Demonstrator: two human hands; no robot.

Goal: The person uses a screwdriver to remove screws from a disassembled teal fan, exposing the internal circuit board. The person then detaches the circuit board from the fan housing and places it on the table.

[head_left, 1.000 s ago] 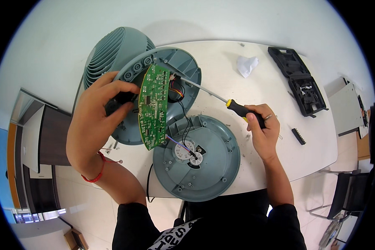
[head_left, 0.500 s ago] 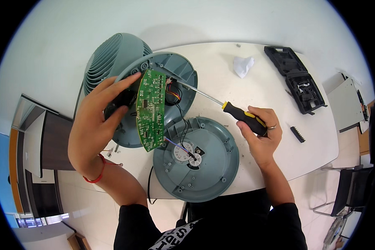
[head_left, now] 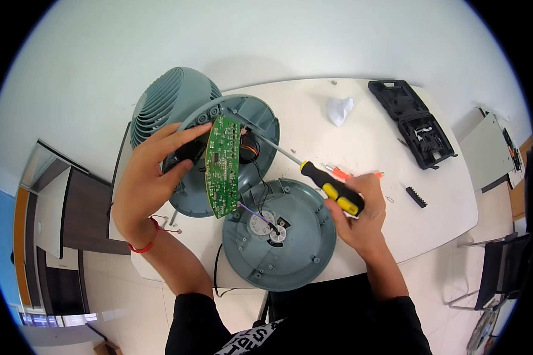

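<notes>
My left hand (head_left: pixel 151 180) curves round the left edge of a green circuit board (head_left: pixel 222 168), index finger and thumb against it. The board stands tilted over an open grey-green fan housing (head_left: pixel 260 112), with thin coloured wires on its right side. In my right hand (head_left: pixel 364 216) is a screwdriver (head_left: pixel 331 188) with a black and yellow handle; its shaft points up-left to a small connector by the board's upper right edge, and I cannot tell whether the tip touches. Below lies a round base cover (head_left: pixel 296 254), joined to the board by wires.
Behind the housing stands a louvred fan head (head_left: pixel 175 100). An orange pen-like tool (head_left: pixel 339 172) lies partly behind my right hand. Crumpled white paper (head_left: pixel 339 110), an open black tool case (head_left: pixel 423 127) and a black bit strip (head_left: pixel 416 197) are on the white table (head_left: pixel 444 219).
The whole view has shifted, so the table sits lower in it. My right hand has moved down-left with the screwdriver, and the orange tool behind it now shows. My left hand keeps its hold.
</notes>
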